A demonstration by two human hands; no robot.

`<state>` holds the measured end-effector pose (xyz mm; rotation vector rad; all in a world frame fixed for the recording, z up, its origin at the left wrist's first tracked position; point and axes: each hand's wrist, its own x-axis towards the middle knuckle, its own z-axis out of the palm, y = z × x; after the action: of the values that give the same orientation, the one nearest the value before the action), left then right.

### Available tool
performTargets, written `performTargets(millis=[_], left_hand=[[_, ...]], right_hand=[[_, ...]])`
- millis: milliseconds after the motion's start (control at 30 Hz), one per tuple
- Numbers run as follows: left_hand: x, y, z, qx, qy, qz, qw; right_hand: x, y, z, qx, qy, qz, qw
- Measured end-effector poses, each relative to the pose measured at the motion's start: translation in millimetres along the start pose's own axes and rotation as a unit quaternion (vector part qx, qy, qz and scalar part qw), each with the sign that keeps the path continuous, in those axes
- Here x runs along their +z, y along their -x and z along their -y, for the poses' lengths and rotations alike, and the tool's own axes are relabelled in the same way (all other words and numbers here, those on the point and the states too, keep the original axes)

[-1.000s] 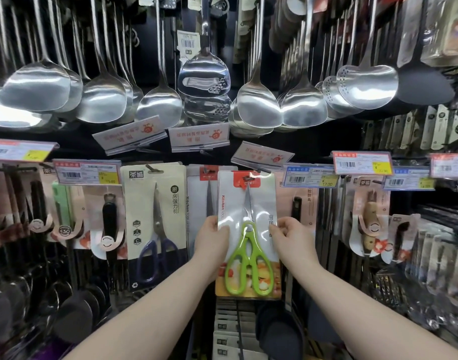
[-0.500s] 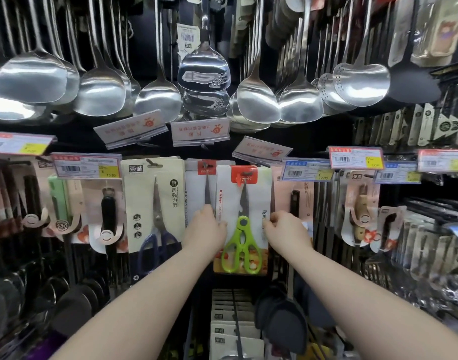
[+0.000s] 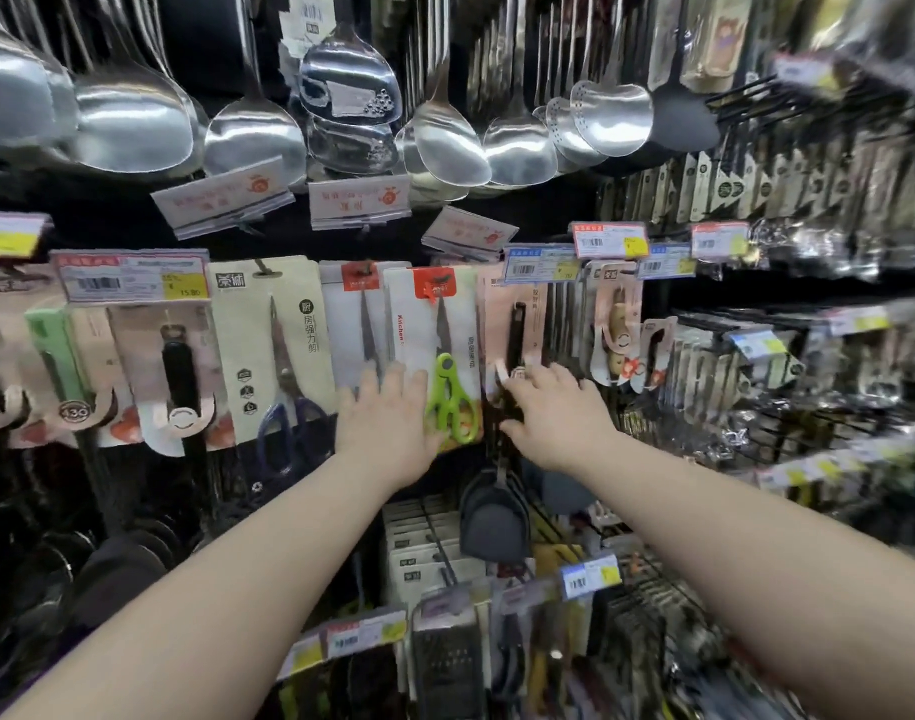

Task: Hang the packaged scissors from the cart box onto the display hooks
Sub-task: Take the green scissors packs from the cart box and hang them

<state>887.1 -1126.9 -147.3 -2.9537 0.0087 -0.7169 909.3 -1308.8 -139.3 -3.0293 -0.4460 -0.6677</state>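
The packaged scissors point(image 3: 447, 356), green-handled on a white card with a red top tab, hang from a display hook point(image 3: 434, 279) at mid-shelf. My left hand point(image 3: 388, 423) lies flat with fingers stretched against the card's lower left corner, not gripping it. My right hand point(image 3: 554, 418) is just right of the card, fingers spread, holding nothing and apart from the card. A second, similar white scissors card point(image 3: 359, 324) hangs just left of it, partly hidden. The cart box is out of view.
A beige pack of blue-handled scissors point(image 3: 273, 356) hangs further left, peeler cards point(image 3: 619, 330) to the right. Steel ladles and spatulas point(image 3: 445, 142) hang overhead. Price tags point(image 3: 541, 263) jut out on hook ends. A black spatula point(image 3: 494, 517) hangs below the hands.
Both hands let go of the card's sides. The card now hangs by itself, the left hand rests flat on it and the right hand has moved off to the right.
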Motion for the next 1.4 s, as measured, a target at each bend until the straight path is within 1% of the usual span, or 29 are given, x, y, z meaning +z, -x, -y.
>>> performTargets(millis=[133, 267, 433, 567, 667, 767, 867, 1033, 1200, 1400], left_hand=[[6, 16, -19, 0.053, 0.005, 0.014, 0.998], [8, 32, -46, 0.086, 0.039, 0.039, 0.995], [5, 59, -100, 0.129, 0.022, 0.06, 0.99], [-1, 81, -168, 0.17, 0.027, 0.086, 0.981], [-6, 103, -234, 0.209, 0.051, 0.102, 0.971], [-10, 127, -305, 0.249, 0.065, 0.115, 0.959], [-15, 155, -375, 0.287, 0.085, 0.145, 0.943], [-16, 197, -473, 0.35, 0.103, 0.165, 0.916], [-17, 226, -538, 0.407, 0.104, 0.175, 0.891], [10, 234, -590, 0.44, 0.087, 0.198, 0.872]], right_hand=[[-3, 38, -14, 0.043, 0.027, 0.036, 0.998], [-6, 73, -34, 0.073, 0.04, 0.072, 0.994], [-8, 131, -76, 0.105, 0.064, 0.087, 0.988], [-16, 184, -126, 0.138, 0.068, 0.11, 0.982], [-24, 236, -173, 0.175, 0.067, 0.143, 0.972], [-33, 292, -224, 0.216, 0.075, 0.154, 0.961], [-42, 347, -270, 0.261, 0.076, 0.184, 0.944], [-55, 431, -331, 0.329, 0.089, 0.211, 0.916], [-54, 489, -374, 0.384, 0.073, 0.237, 0.889], [-32, 521, -409, 0.42, 0.054, 0.256, 0.869]])
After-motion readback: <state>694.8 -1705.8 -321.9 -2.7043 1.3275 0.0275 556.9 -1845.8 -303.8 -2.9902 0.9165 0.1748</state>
